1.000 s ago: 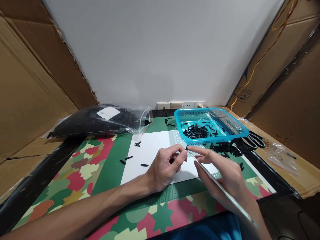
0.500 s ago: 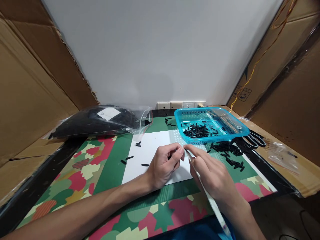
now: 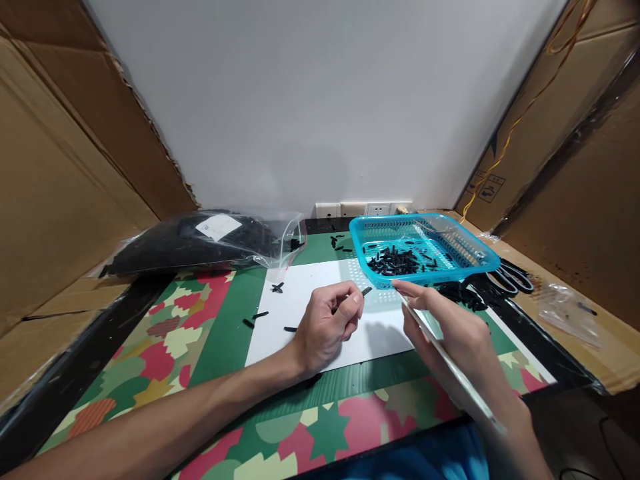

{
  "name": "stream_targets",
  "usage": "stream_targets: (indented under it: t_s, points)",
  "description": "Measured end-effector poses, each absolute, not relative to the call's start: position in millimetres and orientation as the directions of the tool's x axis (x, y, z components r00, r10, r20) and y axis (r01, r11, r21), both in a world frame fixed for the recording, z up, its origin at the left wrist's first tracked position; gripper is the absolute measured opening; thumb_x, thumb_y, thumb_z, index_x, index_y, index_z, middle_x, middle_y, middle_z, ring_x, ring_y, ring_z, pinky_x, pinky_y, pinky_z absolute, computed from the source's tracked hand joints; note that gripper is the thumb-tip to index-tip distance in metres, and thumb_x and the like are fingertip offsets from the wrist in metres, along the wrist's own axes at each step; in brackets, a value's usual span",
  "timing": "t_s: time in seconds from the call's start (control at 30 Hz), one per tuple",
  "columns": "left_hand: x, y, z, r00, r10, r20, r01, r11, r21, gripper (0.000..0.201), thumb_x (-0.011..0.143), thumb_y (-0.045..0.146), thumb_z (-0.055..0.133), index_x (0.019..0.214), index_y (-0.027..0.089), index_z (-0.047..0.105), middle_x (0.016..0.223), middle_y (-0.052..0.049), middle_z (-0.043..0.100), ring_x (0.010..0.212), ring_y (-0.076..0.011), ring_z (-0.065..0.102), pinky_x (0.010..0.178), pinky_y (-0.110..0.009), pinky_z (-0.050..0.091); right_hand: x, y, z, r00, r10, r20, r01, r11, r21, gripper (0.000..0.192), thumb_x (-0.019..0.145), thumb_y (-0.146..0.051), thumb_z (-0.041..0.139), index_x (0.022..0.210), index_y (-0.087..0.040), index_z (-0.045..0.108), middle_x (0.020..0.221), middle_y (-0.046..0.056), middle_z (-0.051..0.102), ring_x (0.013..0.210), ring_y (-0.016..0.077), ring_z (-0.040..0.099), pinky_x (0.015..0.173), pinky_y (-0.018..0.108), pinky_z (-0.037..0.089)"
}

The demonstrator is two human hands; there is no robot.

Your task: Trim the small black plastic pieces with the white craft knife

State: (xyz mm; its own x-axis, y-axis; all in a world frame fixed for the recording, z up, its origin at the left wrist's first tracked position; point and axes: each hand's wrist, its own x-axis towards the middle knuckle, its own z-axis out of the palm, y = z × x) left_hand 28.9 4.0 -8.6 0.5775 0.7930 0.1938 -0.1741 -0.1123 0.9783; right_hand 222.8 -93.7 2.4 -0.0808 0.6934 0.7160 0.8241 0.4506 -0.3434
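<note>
Since half a second ago our two hands have drawn apart: the right hand (image 3: pixel 453 330) has slid out toward the blue basket (image 3: pixel 480 248), while the left hand (image 3: pixel 327 325) has stayed over the white sheet (image 3: pixel 310 297) with the small black piece (image 3: pixel 367 291) now showing clear of its fingertips. We judge that piece to be very light, stiff plastic, smooth enough to slip or flick away, so it is best pinched across its middle rather than by an end. Our left fingers (image 3: pixel 353 301) are closed on it between thumb and forefinger, the piece poking out toward the basket, the other fingers curled loosely under. Our right fingers (image 3: pixel 415 292) are wrapped pen-fashion round a thin silver tool (image 3: pixel 453 365), its tip hidden beneath the forefinger and its handle running back past the wrist. Just beyond the right fingertips lies a loose heap of black pieces (image 3: pixel 463 293) on the desk (image 3: pixel 220 327), beside the basket; a few strays lie to the far side of the left hand.
</note>
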Motion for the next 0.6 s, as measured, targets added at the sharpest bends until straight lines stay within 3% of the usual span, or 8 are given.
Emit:
stream_targets:
  t_s: [0.1,0.27,0.4,0.47,0.6]
  points:
    - [28.2,4.7,-11.1,0.586,0.784,0.205,-0.183,-0.118,0.976,0.046,0.101,0.052,0.066,0.072,0.017,0.055,0.060,0.006,0.047,0.043,-0.0042,0.036,0.044,-0.020,0.026,236.3,-93.9,0.6,-0.182,0.798,0.574,0.874,0.399,-0.278,0.017,0.105,-0.011,0.053,0.109,-0.025,0.061,0.121,0.009,0.081,0.100,0.0253,0.081,0.073,0.031,0.057]
    - [27.1,2.8,-14.9,0.602,0.766,0.226,-0.158,-0.163,0.974,0.047,0.102,0.052,0.065,0.072,0.018,0.053,0.059,0.006,0.046,0.046,-0.0049,0.038,0.045,-0.020,0.028,244.1,-88.4,-12.3,-0.202,0.901,0.384,0.919,0.310,-0.244,0.021,0.105,-0.006,0.051,0.099,-0.025,0.059,0.119,0.008,0.078,0.097,0.0246,0.077,0.069,0.030,0.049]
    - [20.4,6.7,-1.3,0.639,0.735,0.228,-0.076,-0.234,0.969,0.045,0.100,0.049,0.067,0.071,0.018,0.054,0.059,0.005,0.048,0.049,-0.0063,0.040,0.046,-0.019,0.031,243.8,-86.6,-10.2,-0.199,0.929,0.311,0.925,0.283,-0.255,0.022,0.107,-0.008,0.052,0.094,-0.024,0.058,0.102,0.005,0.075,0.086,0.0231,0.072,0.067,0.030,0.043]
    - [8.2,14.4,11.4,0.711,0.687,0.150,0.038,-0.251,0.967,0.044,0.095,0.047,0.074,0.069,0.018,0.055,0.058,0.005,0.048,0.049,-0.0068,0.040,0.045,-0.019,0.031,243.8,-86.5,-7.5,-0.197,0.933,0.301,0.928,0.277,-0.251,0.024,0.105,-0.005,0.052,0.091,-0.024,0.059,0.095,0.004,0.073,0.083,0.0226,0.070,0.067,0.030,0.041]
    - [-38.0,34.2,36.5,0.603,0.790,0.111,0.120,-0.228,0.966,0.044,0.099,0.050,0.066,0.070,0.019,0.053,0.055,0.007,0.043,0.046,-0.0065,0.032,0.043,-0.019,0.026,242.6,-84.3,-9.2,-0.222,0.917,0.330,0.928,0.303,-0.216,0.030,0.099,0.001,0.054,0.083,-0.023,0.060,0.092,0.003,0.072,0.078,0.0215,0.068,0.064,0.031,0.036]
